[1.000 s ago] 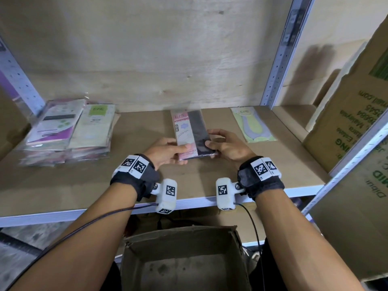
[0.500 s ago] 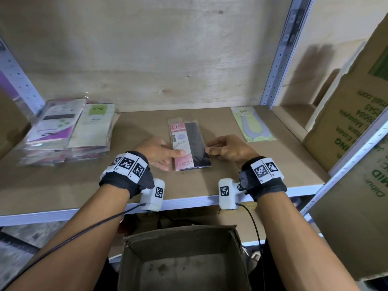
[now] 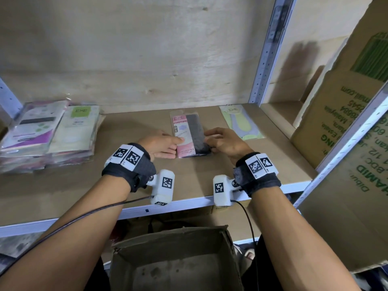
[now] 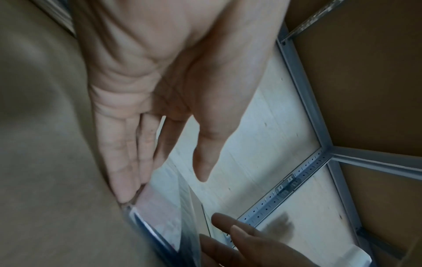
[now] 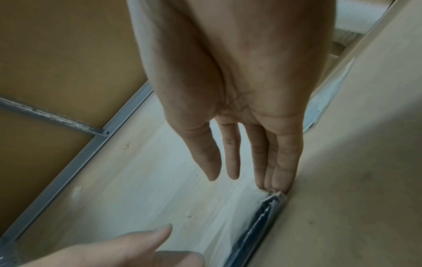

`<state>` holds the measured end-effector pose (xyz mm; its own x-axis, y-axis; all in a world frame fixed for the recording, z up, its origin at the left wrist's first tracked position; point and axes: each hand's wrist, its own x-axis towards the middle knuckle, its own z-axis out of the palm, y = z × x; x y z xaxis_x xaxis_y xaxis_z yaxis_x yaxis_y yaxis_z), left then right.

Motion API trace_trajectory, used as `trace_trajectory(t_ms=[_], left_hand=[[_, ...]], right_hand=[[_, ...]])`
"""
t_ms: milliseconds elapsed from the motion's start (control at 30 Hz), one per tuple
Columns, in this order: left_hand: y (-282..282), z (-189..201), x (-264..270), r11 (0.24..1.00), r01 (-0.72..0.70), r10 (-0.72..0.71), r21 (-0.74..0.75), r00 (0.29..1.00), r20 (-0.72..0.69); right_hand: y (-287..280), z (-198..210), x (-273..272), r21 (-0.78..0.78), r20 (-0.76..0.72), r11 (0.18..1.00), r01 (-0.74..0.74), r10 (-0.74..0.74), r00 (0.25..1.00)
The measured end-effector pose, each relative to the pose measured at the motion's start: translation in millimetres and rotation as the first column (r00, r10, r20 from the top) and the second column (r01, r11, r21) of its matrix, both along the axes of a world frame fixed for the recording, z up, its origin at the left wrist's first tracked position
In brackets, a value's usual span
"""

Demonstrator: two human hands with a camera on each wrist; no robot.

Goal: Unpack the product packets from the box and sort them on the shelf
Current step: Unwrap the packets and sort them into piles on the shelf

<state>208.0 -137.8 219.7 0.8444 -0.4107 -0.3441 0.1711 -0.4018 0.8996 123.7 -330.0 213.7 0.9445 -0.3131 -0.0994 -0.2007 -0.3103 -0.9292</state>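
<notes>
Head view: pink-and-black packet [image 3: 190,135] lies flat on the shelf [image 3: 105,181], mid-board, long axis pointing toward the back wall. Clear glossy plastic sleeve; left half is a pink printed card with "ENE" at the top, right half shows dark fabric through the film. Flat rectangle, thin.

Left hand [image 3: 161,144]: grip open, fingers straight, tips touching the packet's left edge on the pink card. Right hand [image 3: 225,141]: grip open too, fingers extended against the packet's right edge, near the lower corner. Neither hand is curled round it. Left wrist view confirms: fingers [image 4: 124,162] flat along the board, tips at the edge of the packet [image 4: 160,213]. Right wrist view matches: fingertips [image 5: 280,173] meet the corner of the packet [image 5: 262,213], thumb held apart.

Shelf board is matte brown fibreboard with a white metal front lip; the back wall is pale plywood with visible grain. Perforated grey steel upright [image 3: 270,49] at right.

Stack of packets [image 3: 48,135] sits at the shelf's left end, glossy film, purple/white and pale green cards on top. Single yellow-green packet [image 3: 241,122] lies flat to the right, apart from the hands.

Open cardboard box [image 3: 176,261] below the shelf, worn brown corrugated; no packets visible on the floor of it that shows. Large printed carton [image 3: 344,114] leans at right.
</notes>
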Motion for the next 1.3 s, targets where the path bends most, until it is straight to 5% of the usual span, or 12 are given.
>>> trace_trajectory(t_ms=[333,967,1167,1300], left_hand=[[-34.3,-1.0,6.9,0.988,0.047,-0.049,-0.146,0.999,-0.012],[-39.2,1.8,-0.6,0.991,0.053,-0.056,-0.120,0.998,-0.017],[-1.3,12.5,21.4,0.998,-0.067,0.067,0.000,0.993,0.093],[48.6,20.8,30.1,0.989,-0.147,0.147,-0.004,0.984,0.100]], right_hand=[[-23.1,0.6,15.0,-0.031,0.001,0.995,0.097,-0.097,0.995],[-33.5,-1.1,12.1,-0.083,-0.007,0.993,0.081,-0.082,0.997],[-34.5,1.7,6.2,-0.143,0.127,0.968,0.205,-0.187,0.974],[-10.0,16.3,7.1,-0.051,0.145,0.993,0.109,-0.101,0.984]])
